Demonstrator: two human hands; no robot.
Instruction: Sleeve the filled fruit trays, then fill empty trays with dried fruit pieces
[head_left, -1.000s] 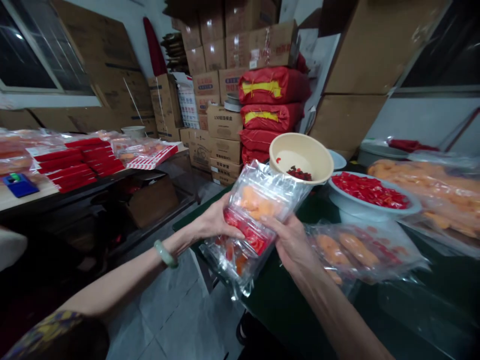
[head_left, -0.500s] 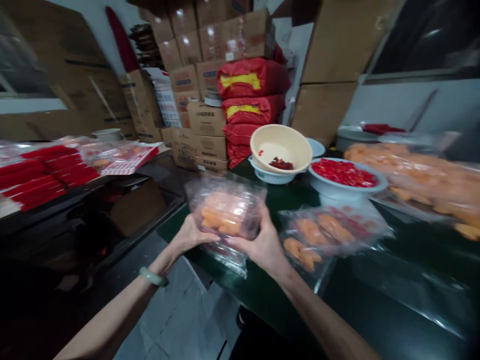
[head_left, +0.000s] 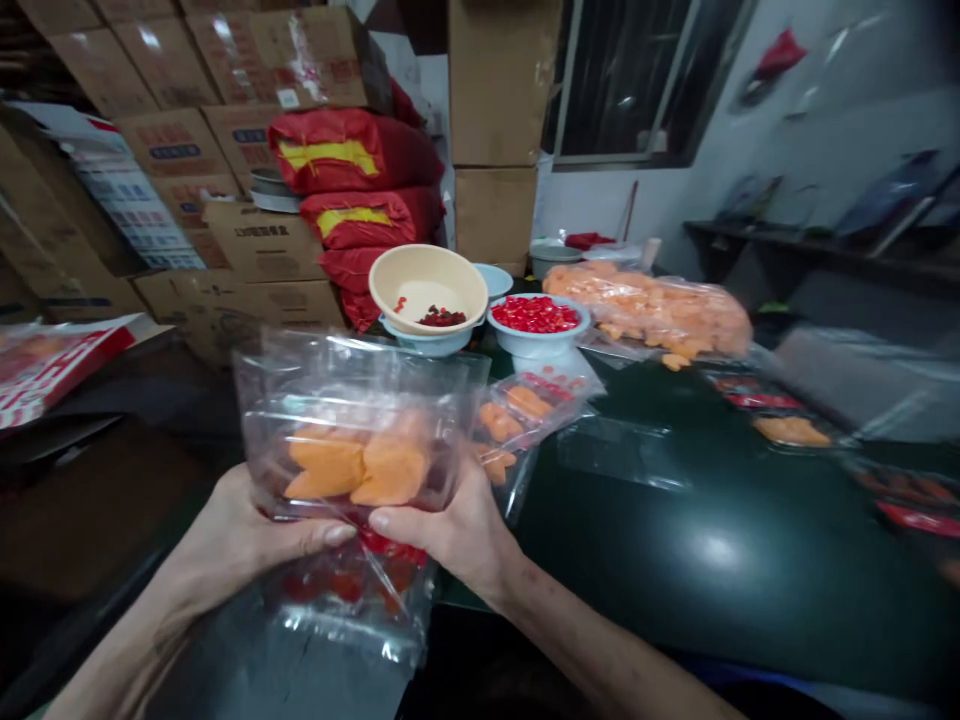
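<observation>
"Bag (head_left: 352, 400) first: where is it?"

"Up in front of me, gripped in both hands, with the dark green table (head_left: 712, 590) just to its right. It's clear plastic, with orange pieces (head_left: 356, 470) in the upper part and red pieces (head_left: 345, 585) below my hands."

"And your fingers (head_left: 334, 536)?"

"Together on both hands. My left hand (head_left: 240, 540) comes in from the left and my right hand (head_left: 450, 530) from the right. The fingers of each lie side by side, clamped on the plastic, and the tips nearly meet across the front without touching. I can't tell how my left thumb sits."

"What's nearest?"

"Just past my right hand, a smaller bag of orange pieces (head_left: 517, 420) lies on the table. Beyond it, a beige bowl (head_left: 427, 285) with dark red bits (head_left: 441, 317) sits inside a pale blue bowl (head_left: 427, 345), beside a white bowl (head_left: 536, 345) filled with red chunks (head_left: 535, 314). A large bag of orange pieces (head_left: 645, 310) lies to the right of those, and red sacks (head_left: 352, 150) are stacked against cardboard boxes (head_left: 262, 60)."
</observation>
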